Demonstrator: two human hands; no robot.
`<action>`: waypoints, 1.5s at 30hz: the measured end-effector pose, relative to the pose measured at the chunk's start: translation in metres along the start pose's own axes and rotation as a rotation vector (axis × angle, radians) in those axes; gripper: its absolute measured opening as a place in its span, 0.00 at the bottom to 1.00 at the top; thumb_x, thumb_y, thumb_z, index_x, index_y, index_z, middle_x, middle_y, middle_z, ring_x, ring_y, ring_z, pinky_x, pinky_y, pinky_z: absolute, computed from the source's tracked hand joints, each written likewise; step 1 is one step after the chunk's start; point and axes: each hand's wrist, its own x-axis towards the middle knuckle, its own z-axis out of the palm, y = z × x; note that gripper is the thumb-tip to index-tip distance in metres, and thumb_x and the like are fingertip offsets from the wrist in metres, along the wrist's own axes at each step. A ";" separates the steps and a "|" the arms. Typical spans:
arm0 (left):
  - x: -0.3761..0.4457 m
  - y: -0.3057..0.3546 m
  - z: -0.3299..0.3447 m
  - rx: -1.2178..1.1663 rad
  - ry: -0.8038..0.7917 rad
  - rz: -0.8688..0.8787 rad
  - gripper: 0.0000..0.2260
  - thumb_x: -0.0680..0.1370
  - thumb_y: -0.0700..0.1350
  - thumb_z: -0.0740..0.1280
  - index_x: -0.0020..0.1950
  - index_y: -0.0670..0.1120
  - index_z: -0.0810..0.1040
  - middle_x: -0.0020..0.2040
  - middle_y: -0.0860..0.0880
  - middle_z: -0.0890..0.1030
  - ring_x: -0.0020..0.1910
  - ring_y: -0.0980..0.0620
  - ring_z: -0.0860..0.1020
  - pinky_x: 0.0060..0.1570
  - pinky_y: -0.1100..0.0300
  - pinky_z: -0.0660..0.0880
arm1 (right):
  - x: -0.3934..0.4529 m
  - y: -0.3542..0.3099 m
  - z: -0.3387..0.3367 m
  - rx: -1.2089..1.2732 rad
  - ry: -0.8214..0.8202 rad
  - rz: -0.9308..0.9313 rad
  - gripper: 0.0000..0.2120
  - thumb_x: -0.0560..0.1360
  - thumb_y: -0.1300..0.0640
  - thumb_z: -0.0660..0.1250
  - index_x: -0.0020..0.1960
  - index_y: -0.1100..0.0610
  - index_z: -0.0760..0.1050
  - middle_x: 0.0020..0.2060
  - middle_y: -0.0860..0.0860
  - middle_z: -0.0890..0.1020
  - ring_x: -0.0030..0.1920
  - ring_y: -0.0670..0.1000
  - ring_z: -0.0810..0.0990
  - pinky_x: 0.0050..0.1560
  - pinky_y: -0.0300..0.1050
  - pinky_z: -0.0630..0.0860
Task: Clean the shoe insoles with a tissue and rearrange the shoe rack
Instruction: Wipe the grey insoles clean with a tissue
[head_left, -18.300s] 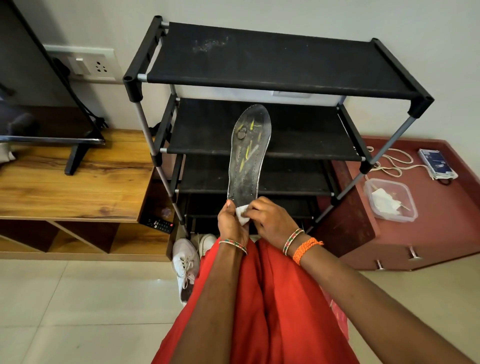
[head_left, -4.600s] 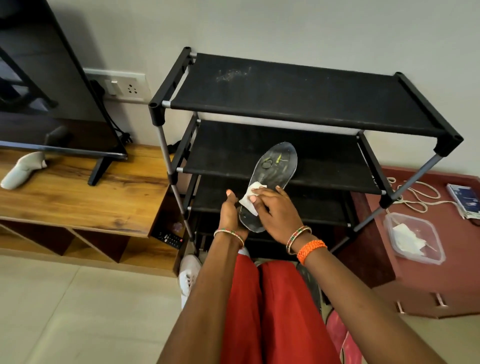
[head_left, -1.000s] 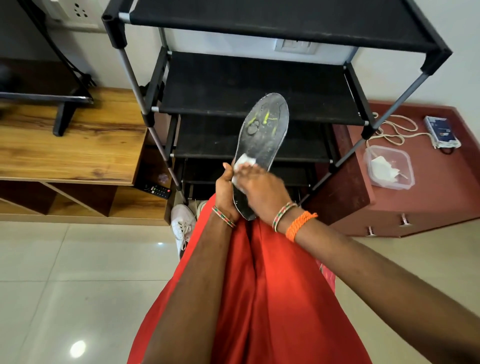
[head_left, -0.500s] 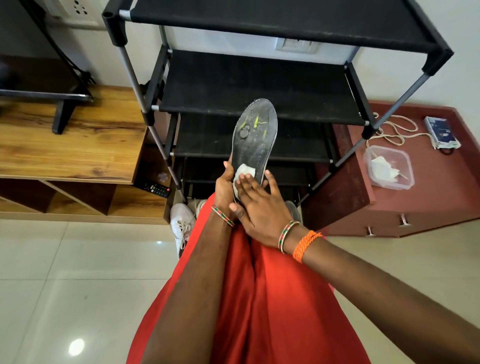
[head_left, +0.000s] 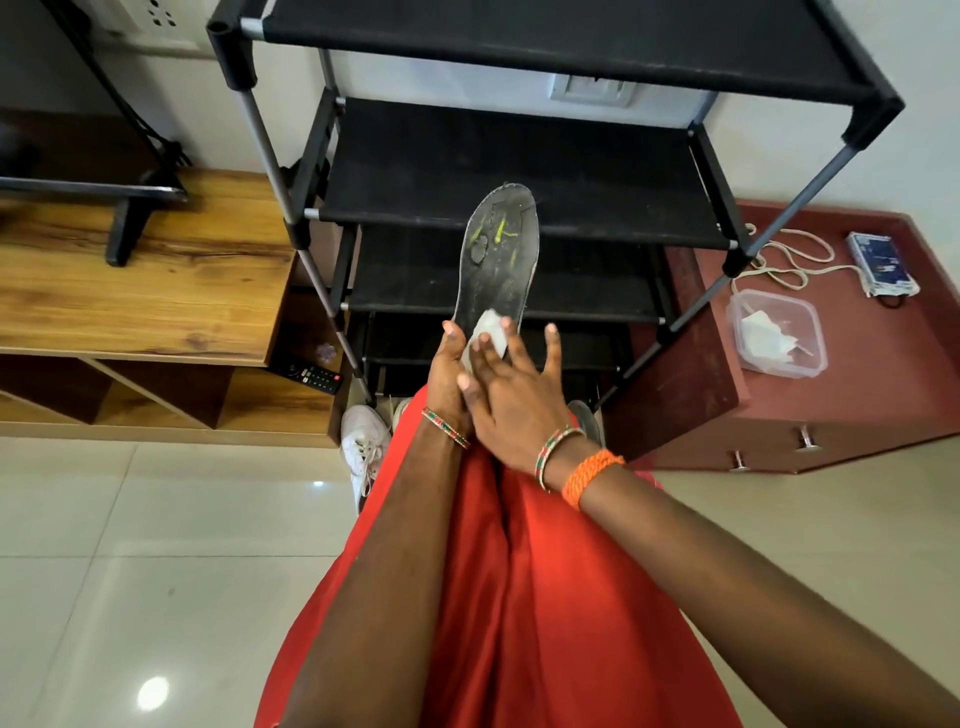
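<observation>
Here the dark insole (head_left: 497, 260) stands upright before the black shoe rack (head_left: 519, 171), its heel gripped by the left hand (head_left: 451, 374). The right hand (head_left: 511, 400), fingers straight and spread, presses a white tissue (head_left: 488, 332) against it.

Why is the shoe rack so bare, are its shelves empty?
Empty, on the shelves in view: the shoe rack shows only bare black fabric. The lowest level is too dark to tell. A white shoe sits on the floor beside it.

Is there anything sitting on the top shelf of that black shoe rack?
No, the top shelf of the shoe rack shows only bare black fabric.
</observation>
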 end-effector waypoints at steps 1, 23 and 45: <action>0.000 0.001 -0.001 -0.008 -0.009 -0.021 0.27 0.81 0.60 0.44 0.53 0.43 0.74 0.42 0.48 0.84 0.42 0.52 0.83 0.48 0.60 0.79 | -0.006 -0.003 -0.001 -0.016 -0.007 -0.037 0.36 0.75 0.44 0.33 0.73 0.59 0.61 0.72 0.52 0.66 0.76 0.54 0.48 0.68 0.62 0.29; -0.006 0.010 -0.001 -0.208 -0.001 -0.026 0.26 0.81 0.58 0.50 0.47 0.42 0.81 0.44 0.44 0.82 0.43 0.48 0.82 0.46 0.55 0.79 | 0.014 0.041 -0.006 -0.177 0.026 -0.425 0.26 0.79 0.45 0.45 0.71 0.53 0.65 0.69 0.49 0.71 0.69 0.55 0.68 0.68 0.64 0.46; -0.003 0.015 -0.008 -0.216 -0.085 -0.095 0.33 0.80 0.61 0.48 0.46 0.39 0.84 0.46 0.41 0.83 0.45 0.44 0.83 0.48 0.51 0.79 | -0.005 0.035 -0.001 -0.030 0.074 -0.424 0.27 0.78 0.43 0.48 0.67 0.55 0.71 0.66 0.50 0.75 0.71 0.56 0.65 0.67 0.64 0.45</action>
